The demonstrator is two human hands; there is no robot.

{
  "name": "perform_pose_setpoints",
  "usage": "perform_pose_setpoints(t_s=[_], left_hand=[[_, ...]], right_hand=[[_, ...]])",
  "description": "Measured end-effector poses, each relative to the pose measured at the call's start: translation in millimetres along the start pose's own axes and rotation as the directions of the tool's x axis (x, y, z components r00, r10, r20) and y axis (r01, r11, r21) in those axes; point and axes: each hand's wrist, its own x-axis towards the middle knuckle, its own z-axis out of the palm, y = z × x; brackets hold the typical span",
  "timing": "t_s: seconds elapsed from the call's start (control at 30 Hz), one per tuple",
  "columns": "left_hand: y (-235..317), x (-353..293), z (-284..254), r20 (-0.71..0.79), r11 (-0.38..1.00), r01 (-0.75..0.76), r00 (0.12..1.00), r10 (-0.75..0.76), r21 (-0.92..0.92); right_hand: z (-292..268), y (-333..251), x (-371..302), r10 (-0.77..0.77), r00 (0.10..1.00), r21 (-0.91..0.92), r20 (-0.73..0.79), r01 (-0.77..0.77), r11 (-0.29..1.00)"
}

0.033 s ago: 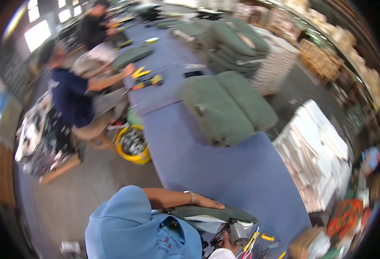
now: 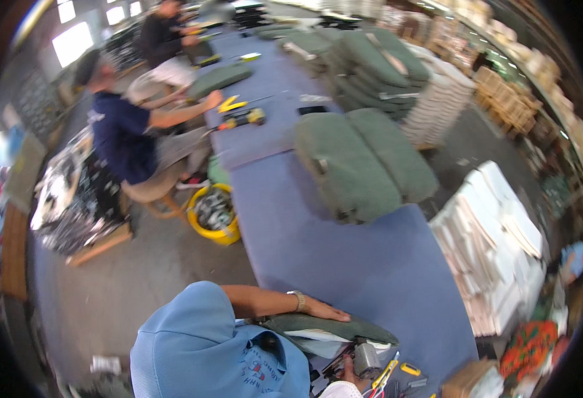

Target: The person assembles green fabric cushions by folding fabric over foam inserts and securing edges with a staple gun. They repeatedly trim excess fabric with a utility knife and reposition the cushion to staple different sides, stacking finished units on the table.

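Observation:
My left hand (image 2: 328, 310) lies flat, fingers stretched out, on top of a dark green upholstered cushion (image 2: 365, 329) at the table's near edge. White lining (image 2: 316, 346) shows along the cushion's side facing me. Below it, my right hand (image 2: 349, 373) is closed around a grey and black staple gun (image 2: 368, 359), its head beside the cushion's right end. Part of the right hand is hidden by the tool. Just right of it lie a yellow utility knife (image 2: 387, 373) and a small yellow-and-black tool (image 2: 410, 369).
A folded pair of green cushions (image 2: 354, 166) rests farther up the blue table (image 2: 291, 245), with stacked cushions (image 2: 364, 66) behind. At left sits a co-worker (image 2: 122, 136) near a yellow bucket (image 2: 232, 232). White folded material (image 2: 493, 245) is piled right of the table.
The surroundings have shifted slightly rightward in the picture as my head turned. Both hands keep their places on the cushion and the staple gun.

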Motion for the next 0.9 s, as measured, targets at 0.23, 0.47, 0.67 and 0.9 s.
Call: perform_pose_setpoints(t_s=[0.23, 0.47, 0.67, 0.9], left_hand=[[-1, -34, 45, -0.275, 0.996, 0.031, 0.96, -0.052, -0.079], [-4, 13, 40, -0.39, 0.968, 0.206, 0.911, -0.136, 0.146], [-9, 45, 42, -0.386, 0.933, 0.271, 0.907, -0.166, 0.236], [29, 23, 59, -0.339, 0.939, 0.226, 0.932, -0.13, 0.259]], right_hand=[[-15, 62, 22, 0.132, 0.937, -0.176, 0.324, -0.077, 0.981], [-17, 124, 25, 0.507, 0.689, -0.092, 0.518, -0.544, 0.834], [-2, 124, 4, 0.293, 0.923, 0.199, 0.248, -0.345, 0.917], [-14, 61, 15, 0.176, 0.959, -0.077, 0.224, -0.163, 0.984]])
